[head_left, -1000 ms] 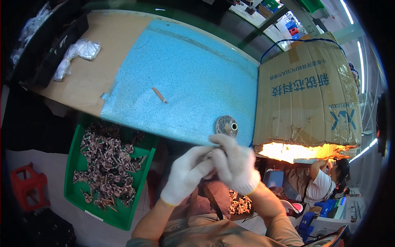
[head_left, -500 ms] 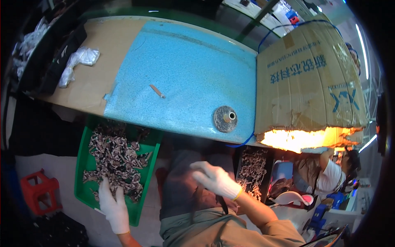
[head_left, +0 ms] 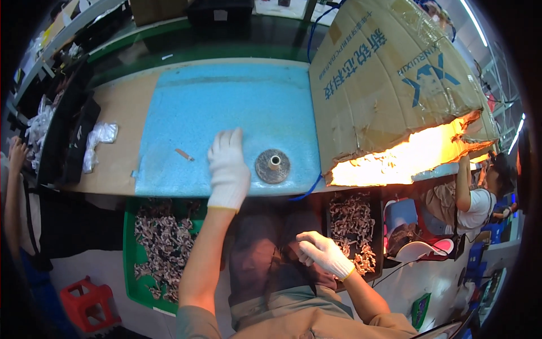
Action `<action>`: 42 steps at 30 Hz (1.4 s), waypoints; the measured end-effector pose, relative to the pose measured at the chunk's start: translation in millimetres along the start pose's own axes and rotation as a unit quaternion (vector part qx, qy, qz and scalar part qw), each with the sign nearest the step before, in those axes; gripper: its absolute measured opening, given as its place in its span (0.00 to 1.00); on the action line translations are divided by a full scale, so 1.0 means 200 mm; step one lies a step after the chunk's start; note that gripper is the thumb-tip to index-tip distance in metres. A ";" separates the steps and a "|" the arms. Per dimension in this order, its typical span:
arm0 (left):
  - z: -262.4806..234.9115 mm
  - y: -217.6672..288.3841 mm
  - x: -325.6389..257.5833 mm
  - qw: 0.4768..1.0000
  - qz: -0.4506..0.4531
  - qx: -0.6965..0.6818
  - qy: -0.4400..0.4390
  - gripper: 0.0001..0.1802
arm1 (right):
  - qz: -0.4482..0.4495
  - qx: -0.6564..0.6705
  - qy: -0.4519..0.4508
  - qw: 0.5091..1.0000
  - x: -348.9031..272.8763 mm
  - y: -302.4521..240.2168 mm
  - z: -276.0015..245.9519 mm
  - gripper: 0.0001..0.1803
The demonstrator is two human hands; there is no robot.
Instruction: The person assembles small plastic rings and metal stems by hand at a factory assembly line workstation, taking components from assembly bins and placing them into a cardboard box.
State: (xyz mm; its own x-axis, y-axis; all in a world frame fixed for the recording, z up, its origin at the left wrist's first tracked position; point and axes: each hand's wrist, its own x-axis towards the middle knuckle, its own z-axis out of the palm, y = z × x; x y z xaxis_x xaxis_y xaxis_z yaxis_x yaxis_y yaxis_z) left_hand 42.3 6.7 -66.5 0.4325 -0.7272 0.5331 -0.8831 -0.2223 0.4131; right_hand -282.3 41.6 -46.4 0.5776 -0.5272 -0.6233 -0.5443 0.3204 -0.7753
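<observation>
My left hand (head_left: 228, 172), in a white knit glove, is over the blue mat (head_left: 197, 101) with its fingers stretched forward. Nothing shows in it, though its palm side is hidden. Just right of it stands a round grey disc (head_left: 272, 172) with a short hollow metal post. To its left lies a small, flat brownish strip (head_left: 184, 154). My right hand (head_left: 324, 254), gloved too, hangs above my lap with its fingers curled inward; whatever they may hold is hidden. Small brownish-grey parts (head_left: 164, 248) fill a green tray (head_left: 131, 265) below the table edge, left of my legs.
A large cardboard box (head_left: 389, 73) with a bright orange glow at its torn lower edge stands at the right. Below it, a dark tray (head_left: 370, 271) holds similar parts. Clear plastic bags (head_left: 101, 141) lie at the left, above a red stool (head_left: 87, 305). Another person (head_left: 474, 198) sits at right.
My left hand has moved from the green tray up over the blue mat. My right hand has lowered slightly rightward, its fingers more curled. The view has turned.
</observation>
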 end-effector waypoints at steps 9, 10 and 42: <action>0.03 0.07 0.06 0.998 0.008 0.054 -0.009 0.32 | 0.018 0.124 0.117 0.985 -0.02 0.12 -0.16 0.19; 0.02 0.06 0.05 0.998 0.007 0.061 -0.008 0.32 | 0.018 0.141 0.166 0.976 -0.01 0.12 -0.19 0.18; -0.01 0.04 0.05 0.998 0.042 0.015 0.035 0.19 | 0.157 -0.345 0.366 0.850 0.07 1.16 -0.83 0.21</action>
State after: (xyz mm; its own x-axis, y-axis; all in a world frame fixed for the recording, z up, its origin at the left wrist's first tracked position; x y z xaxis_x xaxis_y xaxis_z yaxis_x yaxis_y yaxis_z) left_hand 40.2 -1.9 -56.9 0.3674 -0.6966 0.6162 -0.9215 -0.1828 0.3428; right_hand -501.0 -21.9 -218.5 -0.0579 -0.9299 -0.3632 -0.9747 0.1313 -0.1808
